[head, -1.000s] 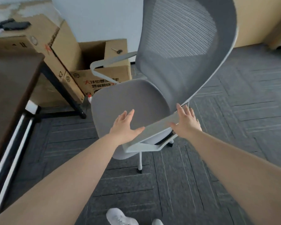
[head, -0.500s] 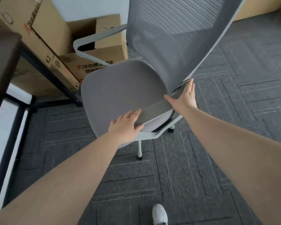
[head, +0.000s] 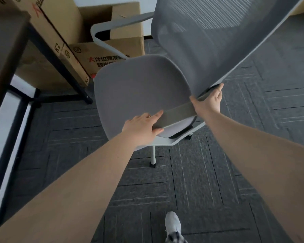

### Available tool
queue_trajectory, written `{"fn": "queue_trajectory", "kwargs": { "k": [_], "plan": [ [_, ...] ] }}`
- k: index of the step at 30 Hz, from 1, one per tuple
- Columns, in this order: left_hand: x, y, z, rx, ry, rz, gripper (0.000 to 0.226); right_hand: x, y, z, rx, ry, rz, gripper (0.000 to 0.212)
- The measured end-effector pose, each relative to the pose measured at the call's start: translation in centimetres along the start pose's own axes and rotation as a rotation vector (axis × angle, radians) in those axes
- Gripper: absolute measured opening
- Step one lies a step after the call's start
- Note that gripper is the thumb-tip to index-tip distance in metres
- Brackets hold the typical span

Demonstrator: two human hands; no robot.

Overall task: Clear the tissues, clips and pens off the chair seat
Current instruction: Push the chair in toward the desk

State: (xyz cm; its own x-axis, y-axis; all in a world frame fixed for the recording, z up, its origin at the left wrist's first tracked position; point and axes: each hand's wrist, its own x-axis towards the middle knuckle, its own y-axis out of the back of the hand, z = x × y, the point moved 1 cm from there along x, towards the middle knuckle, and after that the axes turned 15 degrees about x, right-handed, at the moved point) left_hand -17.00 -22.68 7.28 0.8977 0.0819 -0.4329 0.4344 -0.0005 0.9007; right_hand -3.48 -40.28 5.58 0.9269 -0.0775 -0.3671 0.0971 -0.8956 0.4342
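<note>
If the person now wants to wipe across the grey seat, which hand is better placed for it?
Probably the left. The left hand grips the near armrest at its front end, right beside the open seat. The right hand holds the armrest's rear end by the mesh backrest.

a: where's everything around the chair seat point(head: 140, 88)?
b: your hands sit on its near armrest point(head: 177, 114); boxes point(head: 112, 50) behind it, desk point(head: 5, 50) to its left.
</note>
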Motion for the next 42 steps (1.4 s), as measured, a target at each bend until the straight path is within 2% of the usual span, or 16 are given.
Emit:
{"fn": "queue_trajectory", "kwargs": {
  "k": [13,21,34,42],
  "plan": [
    [-9.2,-4.7,-2.6,-0.012,-0.047,0.012,0.062,-9.8,-2.2,3.5,-0.019,-0.015,0.0,0.108],
    [-14.5,-6.6,-9.6,0.036,-0.074,-0.071,0.062,-17.8,-6.7,4.8,-0.026,0.034,-0.034,0.111],
    [-22.9,-10.5,-19.3,0.176,0.026,-0.051,0.061,-27.1,-15.3,4.3,-0.092,0.16,-0.17,0.115],
    [-26.1,-11.8,-25.2,0.196,0.069,-0.087,0.062,-31.5,-20.9,3.8,-0.067,0.133,-0.211,0.114]
  ]
}}
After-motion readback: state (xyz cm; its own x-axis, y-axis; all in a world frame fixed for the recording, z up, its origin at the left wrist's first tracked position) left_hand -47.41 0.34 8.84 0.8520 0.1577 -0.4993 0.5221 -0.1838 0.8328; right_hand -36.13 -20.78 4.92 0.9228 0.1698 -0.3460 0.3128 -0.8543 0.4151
